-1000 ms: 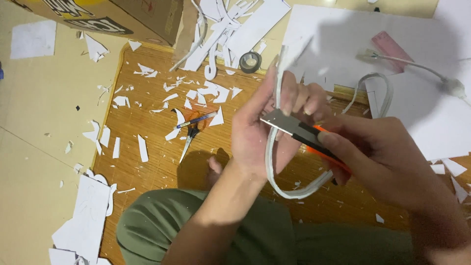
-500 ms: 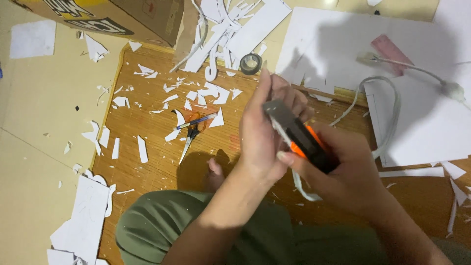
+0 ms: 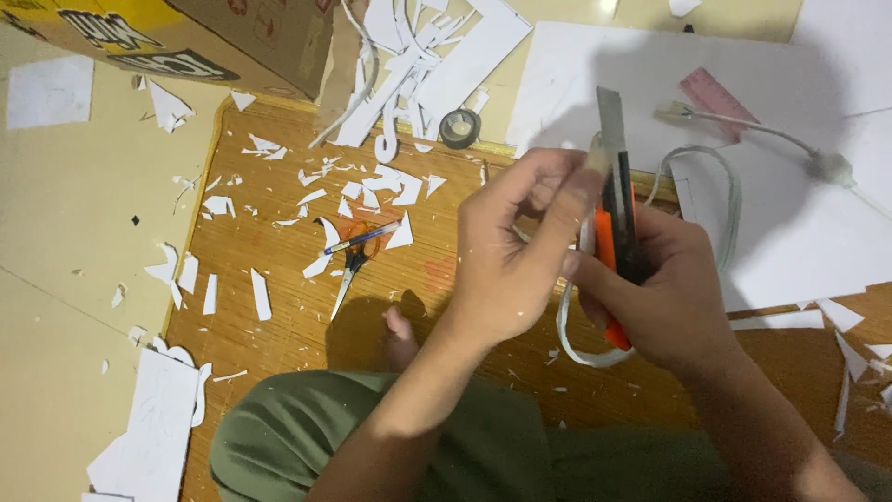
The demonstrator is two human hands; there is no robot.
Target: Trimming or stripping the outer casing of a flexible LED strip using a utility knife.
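Centre frame: right hand (image 3: 664, 297) is clenched on the orange utility knife (image 3: 615, 218). The knife has swung from slanted a moment ago to near upright, blade tip toward the top of the frame. Left hand (image 3: 511, 260) pinches the white strip (image 3: 569, 330), which now loops down just below both hands; more of it hung loose a second back. Looks like trimming along the strip's edge is in progress.

Counts: one knife, one pair of scissors (image 3: 353, 265) left of centre on the wooden floor (image 3: 279, 335), one tape roll (image 3: 459, 128) at upper centre, one pink ruler (image 3: 720, 98) at upper right, one cardboard box (image 3: 214, 37) at upper left, paper scraps too many to count.
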